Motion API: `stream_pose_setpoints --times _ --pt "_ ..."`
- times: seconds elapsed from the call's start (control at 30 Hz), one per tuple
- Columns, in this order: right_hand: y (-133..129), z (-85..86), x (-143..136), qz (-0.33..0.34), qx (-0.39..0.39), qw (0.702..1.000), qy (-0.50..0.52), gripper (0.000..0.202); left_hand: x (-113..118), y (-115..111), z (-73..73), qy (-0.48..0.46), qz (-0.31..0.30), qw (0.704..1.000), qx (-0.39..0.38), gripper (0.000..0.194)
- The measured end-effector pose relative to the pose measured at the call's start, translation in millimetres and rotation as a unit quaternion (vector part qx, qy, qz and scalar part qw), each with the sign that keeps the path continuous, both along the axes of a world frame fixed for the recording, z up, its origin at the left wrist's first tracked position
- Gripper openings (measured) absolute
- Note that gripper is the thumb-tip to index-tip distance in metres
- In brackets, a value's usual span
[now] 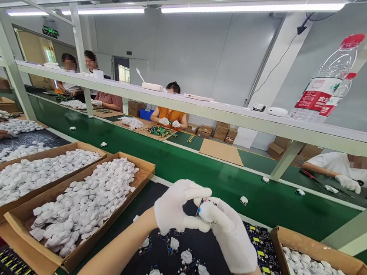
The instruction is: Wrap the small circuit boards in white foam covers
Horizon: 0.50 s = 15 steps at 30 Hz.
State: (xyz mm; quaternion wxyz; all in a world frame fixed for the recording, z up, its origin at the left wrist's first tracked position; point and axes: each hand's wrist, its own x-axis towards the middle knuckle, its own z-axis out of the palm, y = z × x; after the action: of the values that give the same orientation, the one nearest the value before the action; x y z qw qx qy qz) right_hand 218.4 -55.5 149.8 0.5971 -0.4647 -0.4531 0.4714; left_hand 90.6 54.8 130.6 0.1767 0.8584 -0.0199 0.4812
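pcb (200, 210), btwn l fingers (199, 194), r fingers (223, 217)

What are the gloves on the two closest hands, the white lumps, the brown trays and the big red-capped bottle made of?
Gloves: probably thin cloth; matte white and snug.
White lumps: dull and uneven; maybe foam or a soft pad, but the look can't settle it.
Brown trays: likely cardboard; plain, dull, with folded-up sides.
Bottle: seemingly clear plastic; shiny, see-through, printed label.
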Motion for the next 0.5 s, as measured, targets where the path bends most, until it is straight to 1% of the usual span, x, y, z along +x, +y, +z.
stream_pose_setpoints --times 0.03,0.07,0.1,0.13,0.17,0.2,0.23,0.3,0.37,0.43,0.5 --pt "9.5 -4.9 5.5 -0.011 -0.009 1.000 0.019 0.021 4.1 7.8 -5.8 0.039 0.027 0.999 0.008 0.066" --pt "20.5 -12.1 12.9 -0.036 -0.017 0.999 0.030 0.025 8.5 17.0 -13.1 0.091 0.062 0.994 0.002 0.072" --pt "32.5 -21.5 21.7 -0.080 -0.022 0.996 0.019 0.029 12.8 27.1 -22.0 0.155 0.110 0.982 -0.011 0.073" --pt "44.5 -32.8 31.6 -0.133 -0.035 0.990 -0.024 0.036 16.7 37.5 -32.2 0.234 0.168 0.957 -0.022 0.069" --pt "55.9 -45.4 42.0 -0.178 -0.064 0.978 -0.092 0.042 19.8 47.6 -43.2 0.322 0.233 0.917 -0.031 0.063" --pt "65.9 -58.7 51.9 -0.202 -0.086 0.968 -0.123 0.045 21.9 56.9 -54.5 0.407 0.291 0.865 -0.044 0.057" --pt "74.1 -71.7 60.9 -0.214 -0.104 0.960 -0.146 0.044 23.1 65.0 -65.5 0.435 0.317 0.841 -0.058 0.052" --pt "84.4 -95.1 73.9 -0.232 -0.139 0.941 -0.205 0.034 23.0 77.2 -84.7 0.469 0.335 0.814 -0.078 0.047" --pt "88.3 -112.4 79.2 -0.225 -0.164 0.921 -0.271 0.027 21.5 84.5 -98.0 0.492 0.333 0.800 -0.086 0.047" --pt "88.4 -123.0 79.2 -0.210 -0.189 0.899 -0.334 0.026 20.7 88.2 -105.2 0.508 0.327 0.792 -0.085 0.050" --pt "87.1 -128.2 78.1 -0.214 -0.209 0.867 -0.398 0.027 21.5 89.6 -107.9 0.519 0.326 0.786 -0.083 0.053"
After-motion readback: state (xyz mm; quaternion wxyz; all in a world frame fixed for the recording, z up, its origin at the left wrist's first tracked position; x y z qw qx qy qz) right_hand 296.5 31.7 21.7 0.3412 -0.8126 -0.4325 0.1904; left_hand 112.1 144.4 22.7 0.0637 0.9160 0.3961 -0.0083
